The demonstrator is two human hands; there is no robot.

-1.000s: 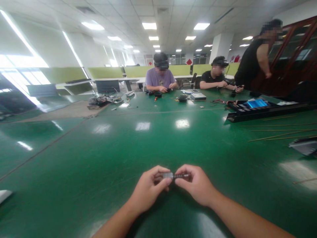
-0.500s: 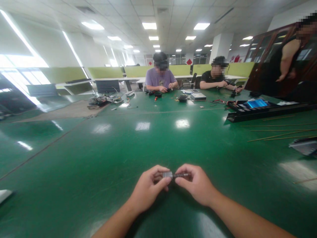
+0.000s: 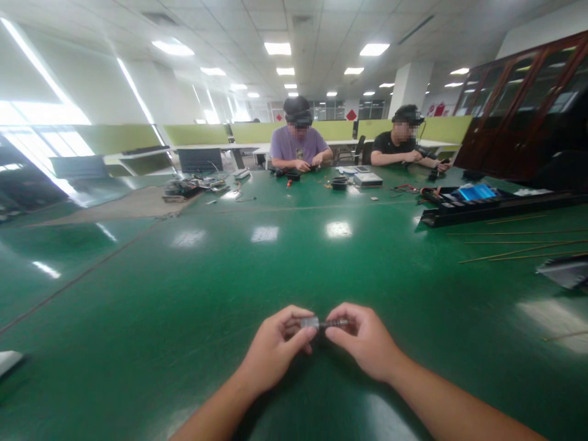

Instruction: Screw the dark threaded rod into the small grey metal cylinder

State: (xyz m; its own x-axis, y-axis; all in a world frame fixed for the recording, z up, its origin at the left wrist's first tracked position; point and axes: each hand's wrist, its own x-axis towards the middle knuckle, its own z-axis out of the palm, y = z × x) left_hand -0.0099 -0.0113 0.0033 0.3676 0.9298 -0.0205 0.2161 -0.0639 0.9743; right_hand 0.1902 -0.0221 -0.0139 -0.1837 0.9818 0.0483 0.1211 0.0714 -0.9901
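Above the green table [image 3: 285,269], near its front edge, a small metal part is held between both hands. Its wider grey cylinder [image 3: 309,323] lies in the fingers of my left hand [image 3: 275,349], thumb in front. A thinner dark shaft [image 3: 331,324], with ridges like a spring or thread, runs from the cylinder to the right. My right hand [image 3: 370,340] pinches the shaft's far end between thumb and fingers. The part lies roughly level, and the fingers cover some of it.
Two people sit across the table, one in a purple shirt [image 3: 294,147], one in black [image 3: 395,147]. Electronic parts [image 3: 195,185] lie at the far left. A long black channel [image 3: 487,208] and thin rods [image 3: 523,250] are on the right.
The standing person at the far right has gone out of view. The hand of the person in purple has shifted slightly. My hands have barely moved.
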